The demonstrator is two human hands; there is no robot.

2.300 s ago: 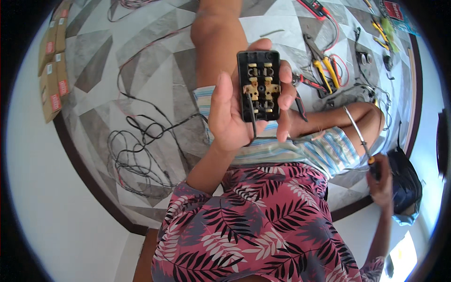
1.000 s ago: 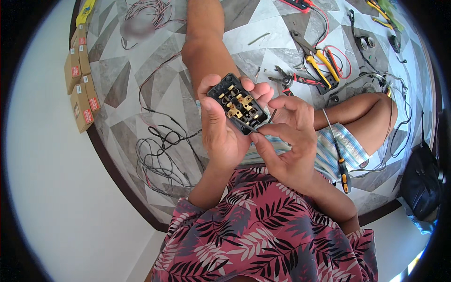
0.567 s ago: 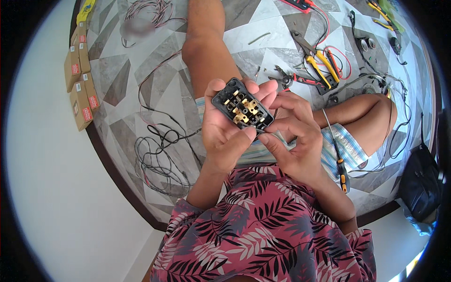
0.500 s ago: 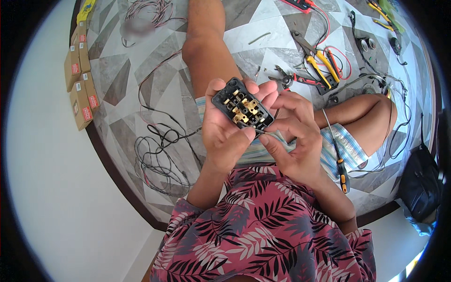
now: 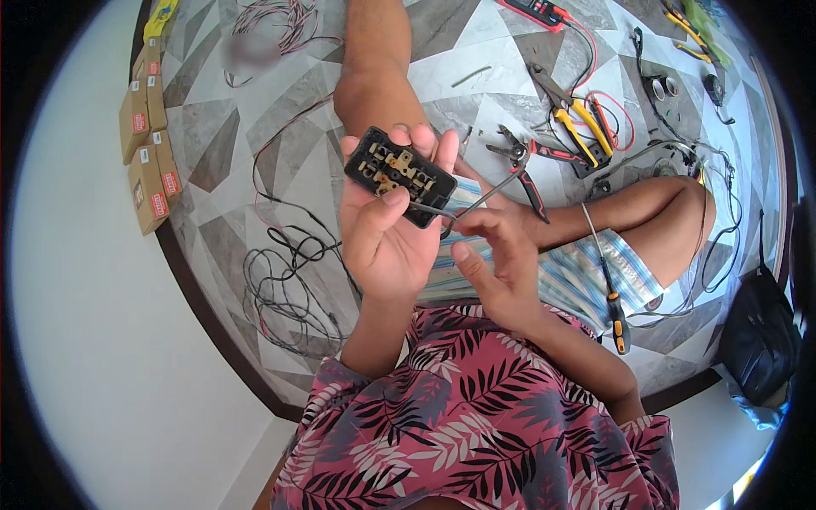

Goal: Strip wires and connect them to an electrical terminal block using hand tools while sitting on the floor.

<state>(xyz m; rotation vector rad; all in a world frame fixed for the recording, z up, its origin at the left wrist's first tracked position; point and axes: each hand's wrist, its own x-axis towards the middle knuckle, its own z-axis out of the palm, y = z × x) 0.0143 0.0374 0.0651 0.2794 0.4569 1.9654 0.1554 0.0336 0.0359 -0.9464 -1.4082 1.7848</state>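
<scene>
The socket module (image 5: 400, 176) was black matt plastic, with dull brass-coloured metal terminals set into its back. The wire (image 5: 489, 194) pinched against it wore smooth grey plastic insulation. Under everything, the floor (image 5: 280, 153) showed polished grey-and-white stone, faintly glossy. The pliers (image 5: 571, 119) were bare dull metal at the jaws with glossy yellow grips. The screwdriver (image 5: 605, 285) had a bright steel shaft. The boxes (image 5: 146, 144) looked like plain brown cardboard. The shirt (image 5: 476, 425) was soft printed cloth.
</scene>
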